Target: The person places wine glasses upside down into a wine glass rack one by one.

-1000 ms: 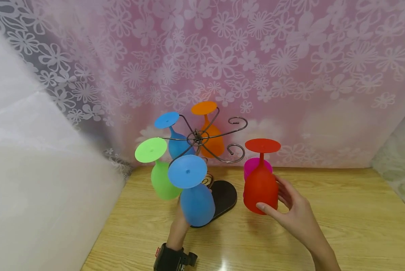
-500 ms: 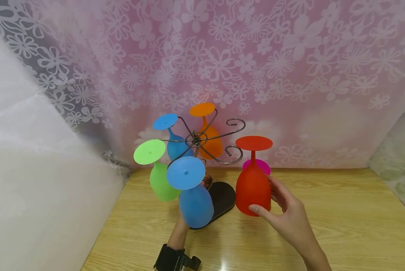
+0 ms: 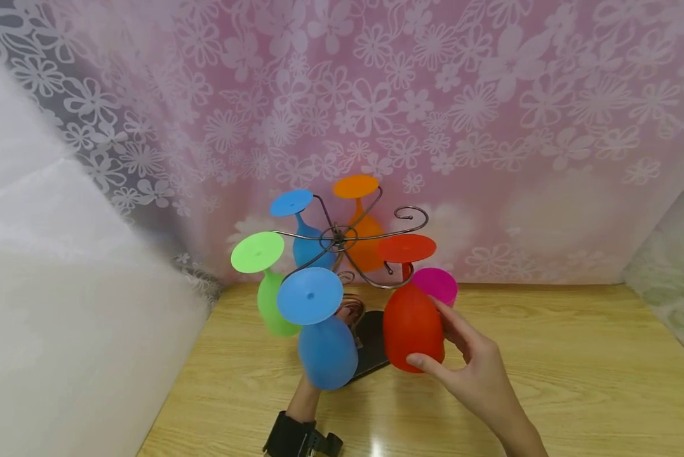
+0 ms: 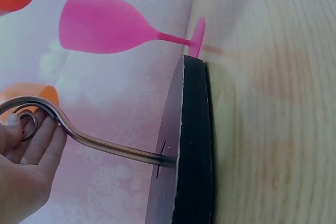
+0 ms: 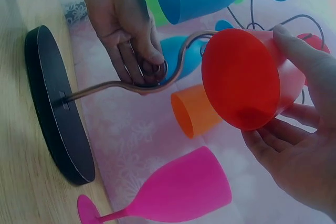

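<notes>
My right hand (image 3: 479,371) grips the bowl of an upside-down red wine glass (image 3: 413,330), thumb on the near side. The glass's stem is at the curled end of one arm of a metal wine glass rack (image 3: 337,238), its foot above that arm. Whether the rack bears it, I cannot tell. My left hand (image 4: 26,174) holds the rack's curved post (image 4: 115,150) at its spiral; the head view mostly hides this hand behind a blue glass (image 3: 327,352). Another blue glass (image 3: 313,249), a green one (image 3: 273,304) and an orange one (image 3: 364,244) hang upside down.
A pink wine glass (image 4: 105,22) stands upright on the wooden table (image 3: 576,368), behind the red glass in the head view. The rack's black base (image 5: 58,108) rests on the table. One back-right rack arm (image 3: 416,219) bears no glass. A flowered curtain (image 3: 490,127) hangs behind.
My right hand has carried the red glass left, from beside the rack to the front-right arm's curl. The rack's top has shifted slightly right. My left hand stays at the post.
</notes>
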Demonstrator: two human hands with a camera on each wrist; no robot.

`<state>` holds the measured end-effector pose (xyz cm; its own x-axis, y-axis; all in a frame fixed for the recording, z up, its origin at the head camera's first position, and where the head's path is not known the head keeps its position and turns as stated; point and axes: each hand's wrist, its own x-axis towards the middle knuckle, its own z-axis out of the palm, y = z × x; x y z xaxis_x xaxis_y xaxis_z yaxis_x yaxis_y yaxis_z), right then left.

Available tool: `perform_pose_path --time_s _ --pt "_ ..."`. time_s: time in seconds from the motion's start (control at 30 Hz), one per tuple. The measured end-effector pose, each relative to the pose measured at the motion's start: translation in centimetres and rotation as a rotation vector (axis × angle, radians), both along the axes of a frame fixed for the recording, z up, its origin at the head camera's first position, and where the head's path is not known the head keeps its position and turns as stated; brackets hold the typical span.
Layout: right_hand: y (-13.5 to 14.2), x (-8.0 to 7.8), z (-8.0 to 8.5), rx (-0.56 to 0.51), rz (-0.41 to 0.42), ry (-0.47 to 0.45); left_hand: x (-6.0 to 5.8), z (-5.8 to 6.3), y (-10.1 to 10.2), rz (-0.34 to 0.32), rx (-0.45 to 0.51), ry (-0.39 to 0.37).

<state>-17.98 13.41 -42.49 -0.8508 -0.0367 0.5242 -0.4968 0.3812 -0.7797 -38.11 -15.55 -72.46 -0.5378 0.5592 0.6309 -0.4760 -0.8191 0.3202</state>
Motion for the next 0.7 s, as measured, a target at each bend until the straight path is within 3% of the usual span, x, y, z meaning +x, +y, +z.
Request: perform_pose_path --time_s 0.1,0.2,0.3,0.53,0.63,0.7 --pt "-0.3 0.2 0.0 0.001 -0.001 -0.004 -1.5 -2.6 0.4 -0.001 -0.012 0.066" --pt "-0.6 0.4 -0.1 0.014 -0.001 0.018 -2.7 -4.3 0.9 0.036 -0.023 0.113" --pt "-0.8 0.5 -0.1 0.032 0.014 0.046 -3.0 -4.9 1.2 0.065 -0.034 0.105" --pt "-0.9 0.8 0.3 -0.016 0.099 0.077 -2.1 -6.6 0.3 0.043 -0.011 -0.105" --pt "-0.8 0.8 0.4 -0.042 0.11 0.083 -2.2 -6.7 0.3 0.045 -0.008 -0.104" --pt "-0.7 0.8 0.4 -0.045 0.104 0.086 -2.0 -5.7 0.6 0.056 0.019 -0.079"
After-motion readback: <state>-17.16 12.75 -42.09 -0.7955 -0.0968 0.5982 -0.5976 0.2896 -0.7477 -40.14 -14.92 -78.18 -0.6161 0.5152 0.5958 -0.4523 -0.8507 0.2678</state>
